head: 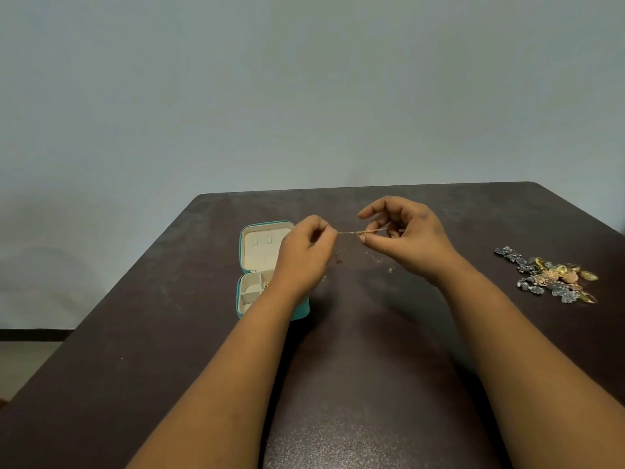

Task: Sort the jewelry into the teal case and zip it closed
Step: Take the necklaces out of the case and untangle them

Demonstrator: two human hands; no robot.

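A thin gold chain (350,232) was held taut just right of the open teal case (244,262), pinched at one end by the left hand (306,255) and at the other by the right hand (407,236), probably so that it could be straightened before stowing. Well right of the case, a jewelry pile (554,275) was left unsorted on the dark table (169,333). The case's zip had not been closed.

Head cam looks fwd and down over table (169,333), hands (306,255) near.
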